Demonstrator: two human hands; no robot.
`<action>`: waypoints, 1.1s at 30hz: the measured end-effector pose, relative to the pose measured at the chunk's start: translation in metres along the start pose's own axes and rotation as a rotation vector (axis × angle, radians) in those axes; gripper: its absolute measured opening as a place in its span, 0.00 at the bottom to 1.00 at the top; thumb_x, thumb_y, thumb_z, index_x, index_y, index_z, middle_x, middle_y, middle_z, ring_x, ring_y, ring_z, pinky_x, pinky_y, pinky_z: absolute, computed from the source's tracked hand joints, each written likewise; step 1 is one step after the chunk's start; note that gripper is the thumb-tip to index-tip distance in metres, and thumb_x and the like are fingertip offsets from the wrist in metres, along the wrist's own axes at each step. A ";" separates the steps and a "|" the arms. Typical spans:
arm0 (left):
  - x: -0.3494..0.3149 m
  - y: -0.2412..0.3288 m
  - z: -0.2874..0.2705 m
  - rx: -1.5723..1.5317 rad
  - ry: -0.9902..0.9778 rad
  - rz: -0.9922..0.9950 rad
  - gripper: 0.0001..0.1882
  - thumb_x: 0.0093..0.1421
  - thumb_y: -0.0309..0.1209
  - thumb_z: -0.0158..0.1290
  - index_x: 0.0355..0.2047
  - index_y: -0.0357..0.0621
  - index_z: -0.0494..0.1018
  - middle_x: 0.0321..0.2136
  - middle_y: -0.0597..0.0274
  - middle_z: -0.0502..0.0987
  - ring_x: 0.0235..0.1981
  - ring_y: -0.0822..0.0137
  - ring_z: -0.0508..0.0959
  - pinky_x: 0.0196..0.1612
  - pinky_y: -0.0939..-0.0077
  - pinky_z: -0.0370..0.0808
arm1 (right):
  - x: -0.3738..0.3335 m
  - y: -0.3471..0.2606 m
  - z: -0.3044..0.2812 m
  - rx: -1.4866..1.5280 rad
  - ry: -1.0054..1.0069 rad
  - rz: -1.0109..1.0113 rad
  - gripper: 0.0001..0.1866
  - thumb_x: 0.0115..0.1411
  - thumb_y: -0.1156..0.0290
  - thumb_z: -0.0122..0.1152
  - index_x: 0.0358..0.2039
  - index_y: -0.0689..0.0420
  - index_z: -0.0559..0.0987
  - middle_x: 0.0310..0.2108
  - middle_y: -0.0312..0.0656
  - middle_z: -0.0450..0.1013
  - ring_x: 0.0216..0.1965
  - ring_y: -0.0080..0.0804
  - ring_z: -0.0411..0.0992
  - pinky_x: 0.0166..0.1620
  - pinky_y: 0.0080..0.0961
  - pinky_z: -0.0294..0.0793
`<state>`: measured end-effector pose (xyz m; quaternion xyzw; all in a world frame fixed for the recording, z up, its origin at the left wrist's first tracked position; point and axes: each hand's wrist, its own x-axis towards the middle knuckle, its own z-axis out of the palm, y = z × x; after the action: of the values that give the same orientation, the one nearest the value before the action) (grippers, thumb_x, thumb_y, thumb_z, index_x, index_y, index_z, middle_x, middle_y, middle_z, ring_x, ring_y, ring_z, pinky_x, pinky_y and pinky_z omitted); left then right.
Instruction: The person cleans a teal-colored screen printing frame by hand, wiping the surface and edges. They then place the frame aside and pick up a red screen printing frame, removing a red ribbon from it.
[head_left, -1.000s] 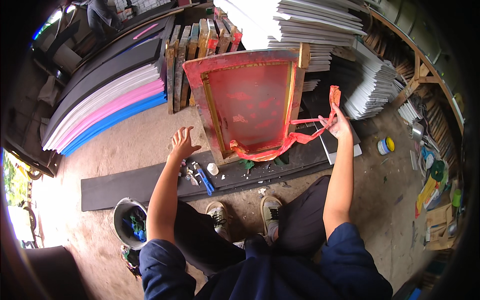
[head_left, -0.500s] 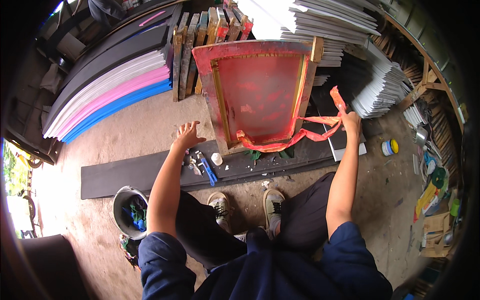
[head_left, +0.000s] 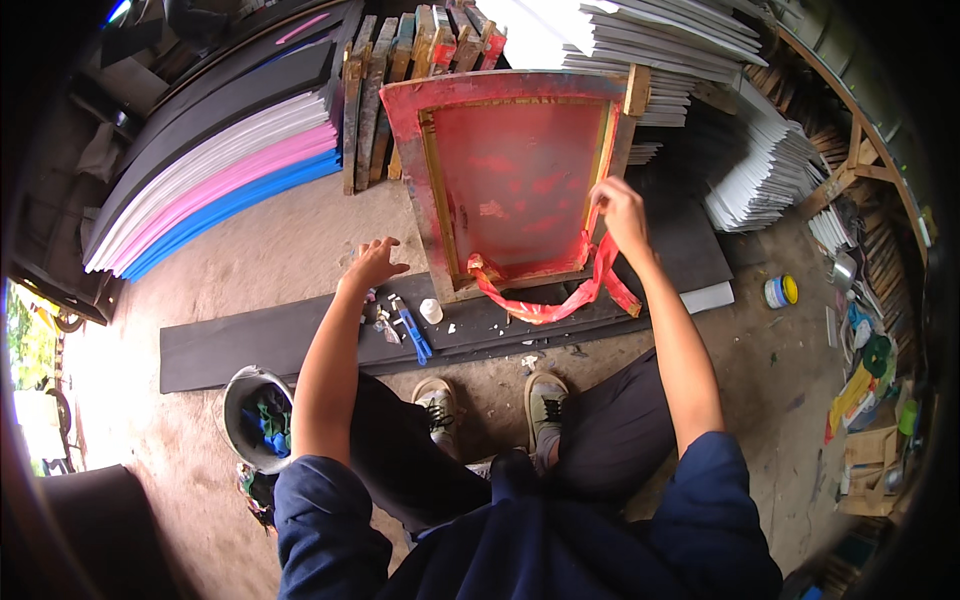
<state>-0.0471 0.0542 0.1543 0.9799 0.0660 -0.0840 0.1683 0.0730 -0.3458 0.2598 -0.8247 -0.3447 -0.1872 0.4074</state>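
Observation:
A wooden screen-printing frame [head_left: 408,170] stands tilted in front of me, its rim stained red around a red-smeared mesh [head_left: 520,190]. Along its inner right edge, my right hand [head_left: 622,212] is closed in a pinch on a long red-stained strip of tape [head_left: 545,312]. The strip sags in a loop below the mesh, and one end still clings at the lower left inner corner. To the left of the frame, my left hand [head_left: 372,264] hovers with fingers apart and nothing in it. Below that hand lie a blue-handled cutter [head_left: 412,332] and a small white bottle [head_left: 431,311].
Long black foam sheets [head_left: 250,340] lie under the frame. A bucket of rags [head_left: 240,425] stands at left, and a yellow-lidded tub [head_left: 781,291] at right. Coloured sheet stacks [head_left: 235,205], upright wooden frames [head_left: 375,110] and white sheet piles [head_left: 765,165] line the back.
My right hand has moved left, from beyond the frame to its inner right edge. The strip's loose part now hangs lower, below the hand. My left hand has barely moved.

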 end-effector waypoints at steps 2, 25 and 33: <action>-0.004 0.017 -0.004 0.005 -0.005 0.012 0.32 0.47 0.46 0.57 0.51 0.50 0.61 0.47 0.48 0.66 0.52 0.46 0.60 0.53 0.55 0.59 | -0.008 0.011 0.016 -0.129 -0.141 -0.135 0.07 0.47 0.84 0.44 0.18 0.61 0.69 0.19 0.45 0.65 0.24 0.43 0.69 0.27 0.36 0.67; 0.035 0.017 0.089 -0.414 0.142 0.105 0.43 0.38 0.36 0.66 0.52 0.39 0.54 0.41 0.46 0.71 0.45 0.51 0.71 0.46 0.64 0.69 | -0.073 0.026 0.228 -0.712 -0.562 -0.054 0.08 0.44 0.74 0.52 0.24 0.60 0.78 0.31 0.47 0.72 0.37 0.43 0.70 0.39 0.39 0.69; 0.036 0.029 0.129 -0.467 0.212 0.108 0.31 0.44 0.25 0.59 0.47 0.39 0.57 0.35 0.46 0.73 0.38 0.48 0.74 0.37 0.64 0.72 | -0.066 0.071 0.143 -0.585 -0.692 0.159 0.07 0.46 0.75 0.52 0.25 0.60 0.77 0.35 0.46 0.71 0.38 0.44 0.71 0.38 0.40 0.72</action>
<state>-0.0257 -0.0131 0.0371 0.9200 0.0483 0.0455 0.3862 0.0829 -0.2894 0.0967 -0.9429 -0.3290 0.0417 0.0313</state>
